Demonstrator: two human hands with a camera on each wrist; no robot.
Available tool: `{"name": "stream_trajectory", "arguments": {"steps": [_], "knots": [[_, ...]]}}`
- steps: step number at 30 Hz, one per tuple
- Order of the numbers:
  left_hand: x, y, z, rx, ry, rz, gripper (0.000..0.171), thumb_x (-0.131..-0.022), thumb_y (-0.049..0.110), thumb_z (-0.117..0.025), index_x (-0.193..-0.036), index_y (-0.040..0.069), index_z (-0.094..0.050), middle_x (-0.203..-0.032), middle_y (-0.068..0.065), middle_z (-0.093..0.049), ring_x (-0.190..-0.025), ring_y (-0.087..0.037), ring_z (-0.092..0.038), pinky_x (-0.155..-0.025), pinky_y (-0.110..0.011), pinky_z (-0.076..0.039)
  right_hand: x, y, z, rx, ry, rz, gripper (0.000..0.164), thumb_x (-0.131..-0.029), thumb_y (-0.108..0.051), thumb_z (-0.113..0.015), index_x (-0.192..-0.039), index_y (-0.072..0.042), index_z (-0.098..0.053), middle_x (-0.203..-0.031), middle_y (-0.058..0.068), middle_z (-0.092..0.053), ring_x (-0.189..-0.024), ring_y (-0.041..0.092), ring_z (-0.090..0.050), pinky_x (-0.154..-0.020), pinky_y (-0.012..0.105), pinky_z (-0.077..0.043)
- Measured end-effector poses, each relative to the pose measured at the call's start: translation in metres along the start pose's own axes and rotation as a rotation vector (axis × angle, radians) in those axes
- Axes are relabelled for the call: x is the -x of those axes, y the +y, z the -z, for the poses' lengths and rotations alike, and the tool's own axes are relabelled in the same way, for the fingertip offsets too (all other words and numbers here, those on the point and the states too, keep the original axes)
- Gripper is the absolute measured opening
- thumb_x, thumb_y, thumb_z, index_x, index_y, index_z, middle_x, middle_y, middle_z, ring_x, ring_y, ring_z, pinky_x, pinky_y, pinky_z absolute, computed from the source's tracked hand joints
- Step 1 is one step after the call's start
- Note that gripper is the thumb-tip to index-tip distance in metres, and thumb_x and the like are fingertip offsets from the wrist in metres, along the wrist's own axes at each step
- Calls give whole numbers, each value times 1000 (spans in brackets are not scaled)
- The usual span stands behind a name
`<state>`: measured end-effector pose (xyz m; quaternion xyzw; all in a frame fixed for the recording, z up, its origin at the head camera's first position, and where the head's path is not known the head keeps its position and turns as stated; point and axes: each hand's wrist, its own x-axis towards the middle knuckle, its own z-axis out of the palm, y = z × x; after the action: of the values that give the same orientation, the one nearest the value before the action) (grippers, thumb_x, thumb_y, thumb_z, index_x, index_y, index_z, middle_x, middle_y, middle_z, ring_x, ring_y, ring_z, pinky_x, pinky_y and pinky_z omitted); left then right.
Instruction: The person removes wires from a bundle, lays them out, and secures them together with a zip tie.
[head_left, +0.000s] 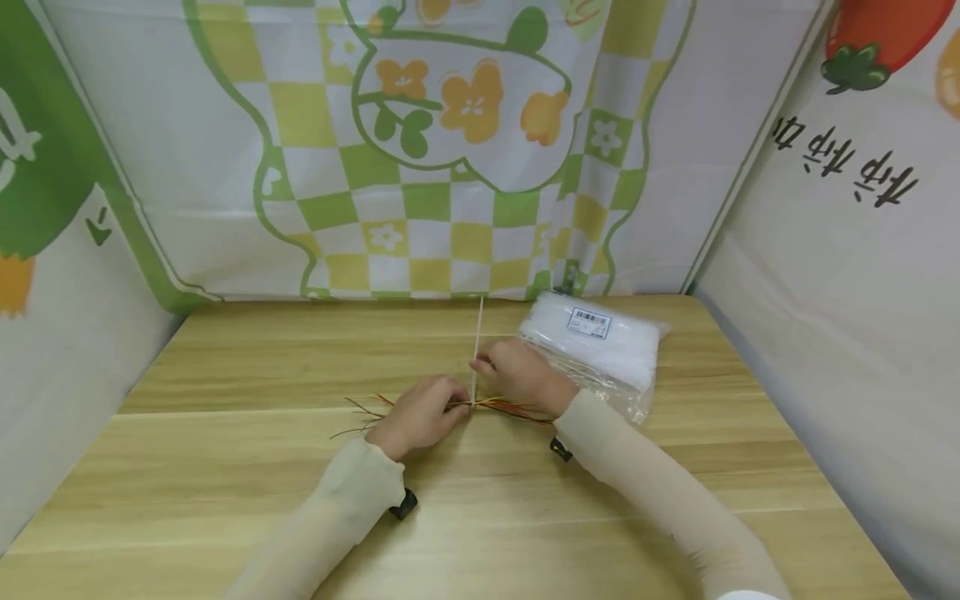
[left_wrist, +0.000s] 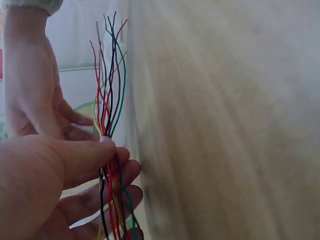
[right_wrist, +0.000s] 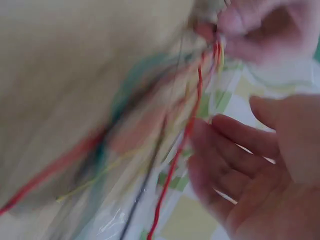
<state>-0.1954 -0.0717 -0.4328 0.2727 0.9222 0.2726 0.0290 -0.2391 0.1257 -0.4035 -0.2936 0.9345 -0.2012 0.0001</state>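
A bundle of thin red, black, green and yellow wires point(head_left: 517, 408) lies crosswise in front of me, its loose ends fanning out on both sides. My left hand point(head_left: 422, 414) pinches the bundle near its middle between thumb and fingers; the left wrist view shows the thumb point(left_wrist: 87, 155) pressed over the wires. From the bundle, right at the left fingertips, a white cable tie point(head_left: 478, 329) stands up with its long tail. Beside that tail is my right hand point(head_left: 521, 375), fingertips close to it. In the right wrist view its fingers point(right_wrist: 235, 135) are loosely bent, thumb apart, nothing between them.
A clear plastic bag of white cable ties point(head_left: 592, 333) with a barcode label lies behind the right hand on the wooden table point(head_left: 465, 533). Patterned cloth point(head_left: 420, 200) hangs along the table's back edge, with printed cloth at both sides.
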Motion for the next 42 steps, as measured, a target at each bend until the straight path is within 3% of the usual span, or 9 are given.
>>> {"name": "stream_trajectory", "arguments": {"steps": [3,7,13,17,20,27,31,36,42], "knots": [[0,0,2,-27,28,11,10,-101,10,-70,-106,8,-79,-102,-5,-78,-81,-13,-65,-77,-36,-55,11,-10,-9,206,-52,90,36,-112,-26,-53,-83,-11,-67,-76,1,-64,-68,17,-62,-67,38,-54],[-1,1,6,-40,39,12,12,-104,12,-67,-107,9,-78,-100,-5,-79,-75,-11,-61,-71,-33,-52,25,-19,-19,473,-5,162,34,-111,-33,-53,-88,-13,-69,-84,2,-72,-77,23,-72,-70,43,-56],[0,2,14,-98,53,-20,9,-105,8,-64,-101,9,-72,-96,-5,-75,-78,-16,-62,-71,-37,-52,35,-21,-27,665,100,222,23,-108,-34,-60,-98,-14,-66,-88,0,-73,-81,20,-73,-71,38,-56],[1,4,15,-133,37,-57,11,-107,7,-60,-102,5,-70,-98,-7,-73,-83,-18,-64,-75,-38,-54,36,-15,-29,682,134,267,7,-104,-15,-63,-100,-10,-59,-84,1,-68,-73,19,-67,-63,32,-56],[3,6,14,-222,22,-85,14,-109,12,-58,-106,4,-70,-99,-7,-70,-87,-20,-66,-75,-37,-55,37,-10,-32,693,141,284,6,-101,-4,-62,-101,-8,-57,-84,2,-64,-71,17,-64,-57,28,-55],[7,9,14,-462,57,-134,22,-103,2,-64,-120,12,-72,-110,-6,-77,-98,-26,-74,-73,-42,-61,40,-6,-32,701,203,340,9,-105,-12,-58,-97,-12,-54,-76,-1,-61,-62,13,-59,-46,28,-47],[9,5,13,-494,109,-181,35,-99,-4,-63,-122,21,-71,-112,0,-80,-94,-23,-77,-69,-42,-61,41,-2,-31,655,204,361,8,-103,-11,-58,-97,-15,-55,-73,-4,-65,-57,10,-57,-44,28,-45],[11,0,11,-509,183,-235,22,-100,9,-69,-115,25,-72,-104,5,-82,-81,-17,-76,-56,-35,-55,42,-2,-28,525,190,371,11,-103,-10,-60,-94,-16,-58,-75,-4,-74,-57,10,-61,-47,29,-48],[16,-3,18,-509,159,-209,8,-105,25,-64,-103,20,-70,-97,4,-80,-75,-12,-73,-56,-32,-55,43,0,-18,464,159,370,9,-104,-15,-64,-97,-16,-58,-82,-2,-77,-61,14,-66,-50,32,-50]]}}
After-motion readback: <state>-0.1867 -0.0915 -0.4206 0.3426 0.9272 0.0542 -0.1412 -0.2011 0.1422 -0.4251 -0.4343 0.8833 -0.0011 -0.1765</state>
